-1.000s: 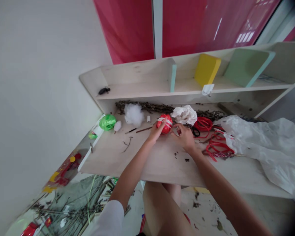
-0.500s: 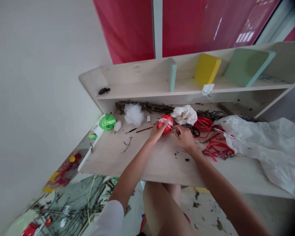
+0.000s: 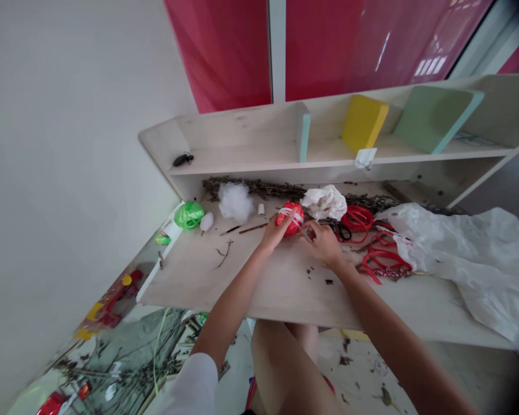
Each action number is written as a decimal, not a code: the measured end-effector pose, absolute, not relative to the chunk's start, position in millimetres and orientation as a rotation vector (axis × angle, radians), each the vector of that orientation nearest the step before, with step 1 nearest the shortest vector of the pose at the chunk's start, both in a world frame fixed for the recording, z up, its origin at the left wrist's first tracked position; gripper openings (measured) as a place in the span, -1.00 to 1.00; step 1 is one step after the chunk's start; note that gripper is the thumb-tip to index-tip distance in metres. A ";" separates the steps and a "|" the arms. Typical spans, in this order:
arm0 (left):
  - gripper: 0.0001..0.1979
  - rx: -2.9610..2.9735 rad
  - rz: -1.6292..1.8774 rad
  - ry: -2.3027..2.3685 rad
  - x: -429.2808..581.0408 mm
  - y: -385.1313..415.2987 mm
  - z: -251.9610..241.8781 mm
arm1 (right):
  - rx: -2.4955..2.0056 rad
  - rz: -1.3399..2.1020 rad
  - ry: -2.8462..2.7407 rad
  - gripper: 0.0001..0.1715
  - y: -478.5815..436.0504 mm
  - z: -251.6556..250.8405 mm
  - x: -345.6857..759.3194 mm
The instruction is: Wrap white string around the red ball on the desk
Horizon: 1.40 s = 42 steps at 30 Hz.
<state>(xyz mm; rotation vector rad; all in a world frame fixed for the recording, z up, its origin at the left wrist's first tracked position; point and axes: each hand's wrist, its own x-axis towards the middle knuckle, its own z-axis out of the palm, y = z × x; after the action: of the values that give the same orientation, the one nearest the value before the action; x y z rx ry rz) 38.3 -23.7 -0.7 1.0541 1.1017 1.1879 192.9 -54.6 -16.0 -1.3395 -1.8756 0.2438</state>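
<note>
Our left hand [image 3: 275,233] cups the round red-wrapped ball [image 3: 294,223] in a firm grip, already crossed by white strands [image 3: 287,213], while the half-closed grip of our right hand [image 3: 322,242] beside it holds something too small to make out.

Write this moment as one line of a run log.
left hand: on red ball | right hand: beside ball, near scissors | farther left: green ball

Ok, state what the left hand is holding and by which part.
The left hand holds a round red ribbon-wrapped ball by its lower left side.
</note>
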 end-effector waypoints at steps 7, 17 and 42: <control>-0.60 1.232 1.188 1.167 37.1 -23.2 -3.7 | -1.370 0.218 -1.856 -0.79 -52.9 -19.4 192.9; -0.58 1.208 1.124 1.164 38.5 -19.2 -6.1 | -1.407 0.158 -1.715 -0.78 -52.0 -18.8 193.9; -0.26 0.703 1.064 0.994 23.5 -11.4 6.3 | -1.186 0.449 -1.496 -0.50 -50.3 -12.4 196.0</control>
<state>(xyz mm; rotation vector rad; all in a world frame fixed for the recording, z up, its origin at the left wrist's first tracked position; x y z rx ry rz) 23.5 -11.4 6.3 0.7032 0.9940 1.0644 196.0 -50.3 -12.4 -1.1861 -1.4963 0.4490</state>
